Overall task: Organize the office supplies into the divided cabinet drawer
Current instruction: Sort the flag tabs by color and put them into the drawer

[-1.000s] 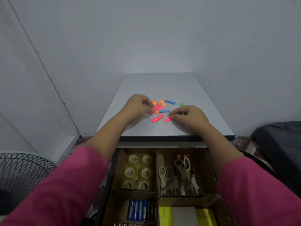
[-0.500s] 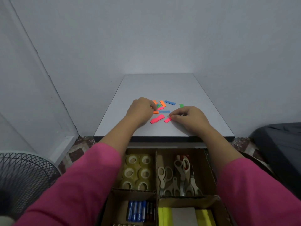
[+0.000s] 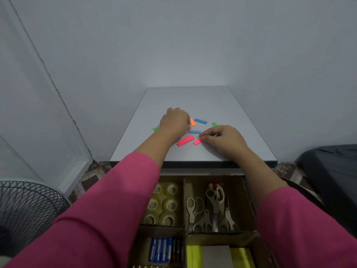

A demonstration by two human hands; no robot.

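At the middle of the frame, small coloured paper tabs lie scattered on the grey cabinet top [image 3: 193,101] — a blue one [image 3: 200,121], an orange one [image 3: 193,122], two green ones [image 3: 214,124], a long pink one [image 3: 185,140]. The right hand [image 3: 224,140] pinches a short pink tab [image 3: 197,141] at its fingertips. The left hand [image 3: 174,121] rests knuckles-up over the pile, fingers curled under; whether it holds anything I cannot tell. Below, the open drawer [image 3: 184,190] holds tape rolls [image 3: 166,204] at left, scissors [image 3: 210,207] at right — pens [image 3: 161,249] and yellow note pads [image 3: 195,256] along the bottom edge. A black fan [image 3: 25,211] sits at lower left.
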